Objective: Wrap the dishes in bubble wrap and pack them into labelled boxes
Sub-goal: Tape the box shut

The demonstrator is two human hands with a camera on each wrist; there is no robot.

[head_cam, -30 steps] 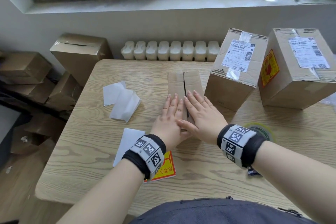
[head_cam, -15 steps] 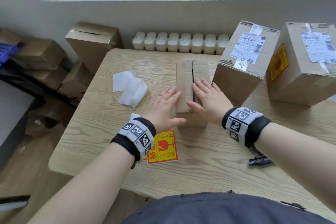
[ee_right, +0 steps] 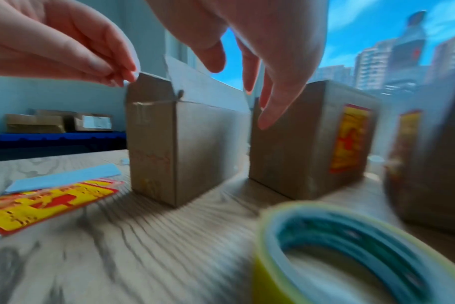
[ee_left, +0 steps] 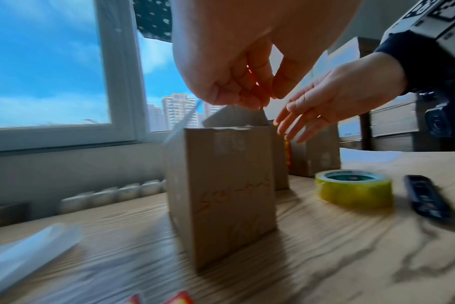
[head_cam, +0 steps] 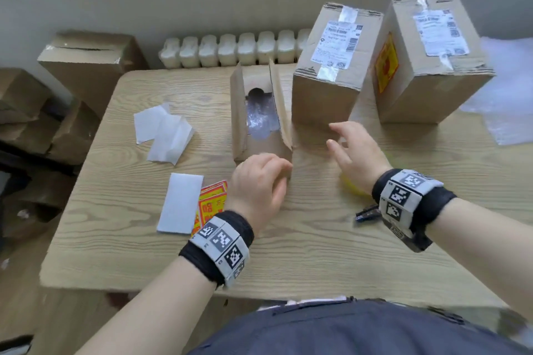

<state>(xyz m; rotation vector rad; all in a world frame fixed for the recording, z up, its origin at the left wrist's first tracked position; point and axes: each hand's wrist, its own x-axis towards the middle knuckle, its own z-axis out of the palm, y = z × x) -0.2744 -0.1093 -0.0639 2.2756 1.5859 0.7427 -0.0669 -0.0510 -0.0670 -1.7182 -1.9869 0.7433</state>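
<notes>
A small cardboard box (head_cam: 261,150) stands mid-table with its long flaps raised. Inside it lies a bubble-wrapped item (head_cam: 261,117). My left hand (head_cam: 268,170) is at the box's near end, and its fingers pinch the near end flap (ee_left: 237,115), as the right wrist view also shows at the flap's tip (ee_right: 146,79). To the right of the box my right hand (head_cam: 337,138) hovers open with fingers spread, holding nothing, above a yellow tape roll (ee_left: 353,189).
Two taped, labelled boxes (head_cam: 331,66) (head_cam: 427,57) stand at the back right of the wooden table (head_cam: 288,253). White backing papers (head_cam: 164,130) and red-yellow stickers (head_cam: 212,204) lie left. A dark tool (head_cam: 367,213) lies by my right wrist; bubble wrap (head_cam: 507,95) lies far right.
Both hands lay flat on the box's closed flaps. Now the flaps stand up, the left hand has drawn back to pinch the near end flap, and the right hand has lifted away to the right.
</notes>
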